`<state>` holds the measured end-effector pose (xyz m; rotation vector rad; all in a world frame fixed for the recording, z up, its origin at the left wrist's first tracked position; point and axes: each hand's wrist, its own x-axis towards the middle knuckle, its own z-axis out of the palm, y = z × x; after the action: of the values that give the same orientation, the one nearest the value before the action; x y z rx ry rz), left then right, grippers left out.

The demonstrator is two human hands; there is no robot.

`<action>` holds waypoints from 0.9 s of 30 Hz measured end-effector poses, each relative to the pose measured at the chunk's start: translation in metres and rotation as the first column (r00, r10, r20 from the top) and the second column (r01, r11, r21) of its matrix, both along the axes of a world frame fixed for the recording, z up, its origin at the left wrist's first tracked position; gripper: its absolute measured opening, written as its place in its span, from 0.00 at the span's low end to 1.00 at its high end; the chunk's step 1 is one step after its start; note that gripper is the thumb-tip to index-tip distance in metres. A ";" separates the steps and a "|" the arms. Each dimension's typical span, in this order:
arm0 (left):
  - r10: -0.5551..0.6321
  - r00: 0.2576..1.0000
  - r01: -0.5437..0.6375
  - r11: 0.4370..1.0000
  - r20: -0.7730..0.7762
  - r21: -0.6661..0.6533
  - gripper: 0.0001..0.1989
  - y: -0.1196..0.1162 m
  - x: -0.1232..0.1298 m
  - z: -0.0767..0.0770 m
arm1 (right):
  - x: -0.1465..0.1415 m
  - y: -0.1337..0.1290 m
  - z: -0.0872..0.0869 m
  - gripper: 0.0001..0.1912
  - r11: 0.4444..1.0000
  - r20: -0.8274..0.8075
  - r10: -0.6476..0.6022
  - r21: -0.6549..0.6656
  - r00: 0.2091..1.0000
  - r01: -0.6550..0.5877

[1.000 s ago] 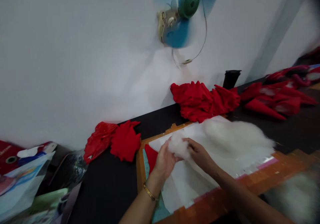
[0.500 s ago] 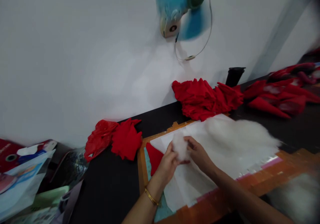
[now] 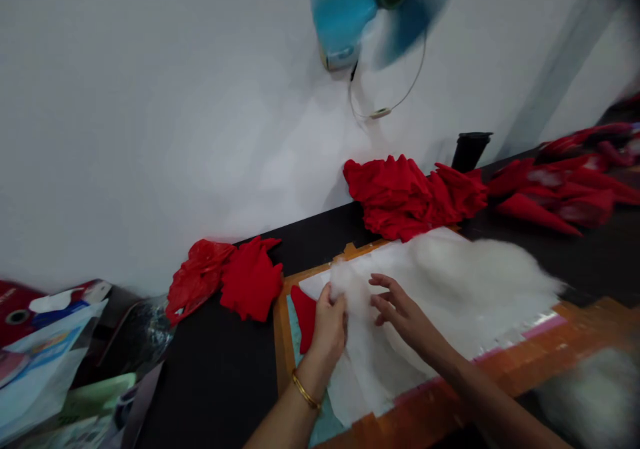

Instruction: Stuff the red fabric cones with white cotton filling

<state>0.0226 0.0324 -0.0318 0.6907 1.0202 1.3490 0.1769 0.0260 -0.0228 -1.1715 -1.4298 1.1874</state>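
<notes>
My left hand (image 3: 329, 325), with a gold bangle on the wrist, grips a small tuft of white stuffing (image 3: 346, 281) over a white sheet (image 3: 373, 369). My right hand (image 3: 401, 307) hovers just right of the tuft with its fingers spread, holding nothing. A large heap of white stuffing (image 3: 475, 274) lies on the sheet to the right. A flat red fabric piece (image 3: 303, 304) lies partly under my left hand. The sheet rests on an orange-edged board (image 3: 525, 359).
Red fabric piles sit along the wall: one at left (image 3: 227, 281), one at centre (image 3: 410, 195). Red cones (image 3: 555, 199) lie at far right by a black cup (image 3: 470, 150). A blue fan (image 3: 365, 9) spins on the wall. Printed bags (image 3: 45, 362) crowd the left edge.
Both hands held the tuft together before. Now my right hand has let go and spread its fingers, while my left hand keeps the tuft and has lifted it slightly.
</notes>
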 end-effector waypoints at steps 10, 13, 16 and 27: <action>-0.064 0.997 0.062 0.997 -0.037 -0.053 0.15 -0.006 0.002 -0.004 | -0.002 0.018 0.000 0.06 0.964 0.144 0.031 0.258 0.989 -0.068; -0.015 0.999 0.013 0.999 -0.042 -0.047 0.15 -0.003 -0.006 0.001 | 0.003 0.022 -0.007 0.09 0.985 0.100 -0.074 0.162 0.992 0.057; -0.011 0.999 0.010 0.999 -0.035 -0.040 0.16 -0.003 -0.011 0.004 | 0.006 0.024 -0.010 0.12 0.992 0.097 -0.067 0.118 0.993 0.056; -0.041 0.990 0.034 0.998 -0.133 -0.053 0.14 -0.002 -0.011 0.001 | 0.004 0.027 -0.008 0.09 1.000 0.050 0.020 -0.004 0.999 -0.020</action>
<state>0.0111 0.0302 -0.0304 0.7662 1.1392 1.2532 0.1807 0.0533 -0.0306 -1.1995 -1.4802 1.1828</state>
